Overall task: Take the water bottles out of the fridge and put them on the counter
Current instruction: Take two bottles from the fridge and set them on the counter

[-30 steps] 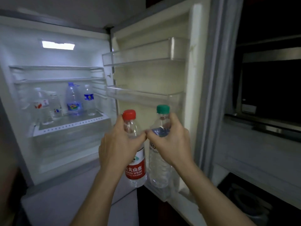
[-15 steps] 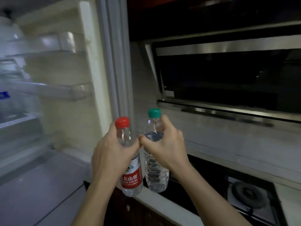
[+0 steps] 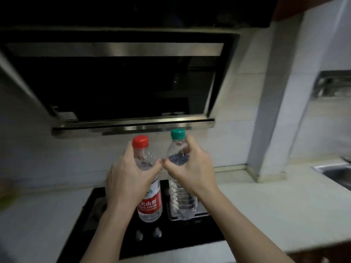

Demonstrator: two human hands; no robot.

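Both hands gripping upright bottles, left hand [image 3: 131,177] red-capped bottle [image 3: 150,202], right hand [image 3: 191,168] green-capped bottle [image 3: 181,200], above black hob [image 3: 190,236]

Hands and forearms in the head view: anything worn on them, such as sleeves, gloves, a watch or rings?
Nothing worn shows. The left hand and right hand are bare, without gloves, rings or a watch. Both forearms are bare to the frame's bottom edge, with no sleeve in view.

Left hand [image 3: 129,179] hides the red-capped bottle [image 3: 150,204] label's top, right hand [image 3: 191,169] covers the green-capped bottle [image 3: 182,202] middle — sink [image 3: 336,172] cut off right, 2 stove knobs [image 3: 147,234] blurred.
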